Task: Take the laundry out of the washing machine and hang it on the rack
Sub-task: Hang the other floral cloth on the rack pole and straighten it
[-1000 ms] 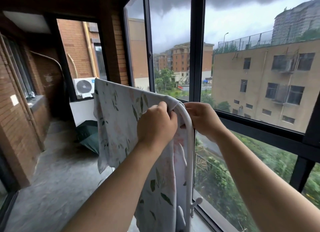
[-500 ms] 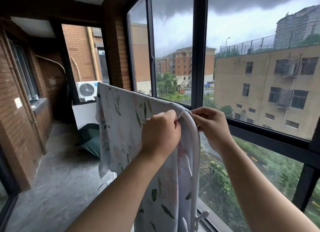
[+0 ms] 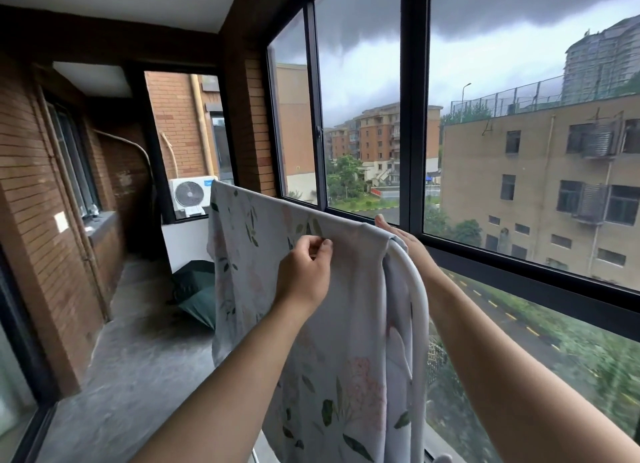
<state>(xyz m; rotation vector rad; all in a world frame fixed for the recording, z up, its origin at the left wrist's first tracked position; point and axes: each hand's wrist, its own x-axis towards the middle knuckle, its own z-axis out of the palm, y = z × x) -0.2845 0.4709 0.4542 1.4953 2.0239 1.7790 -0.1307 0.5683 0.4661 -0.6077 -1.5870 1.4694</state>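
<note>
A white sheet (image 3: 349, 324) printed with green leaves and pink flowers hangs over the top bar of a white tube rack (image 3: 417, 289) beside the window. My left hand (image 3: 306, 272) pinches the sheet just below the top bar on the near side. My right hand (image 3: 407, 244) reaches behind the sheet at the rack's curved corner; its fingers are mostly hidden by the fabric. The washing machine is out of view.
A tall black-framed window (image 3: 412, 123) runs along the right, close behind the rack. A dark green folded umbrella (image 3: 199, 293) lies on the concrete floor (image 3: 131, 358) past the sheet. An air-conditioner unit (image 3: 188, 194) sits outside the far window. Brick wall on the left.
My left hand slid left along the bar and changed from a full grip to a pinch. My right hand moved behind the sheet. The fabric lies flatter along the bar.
</note>
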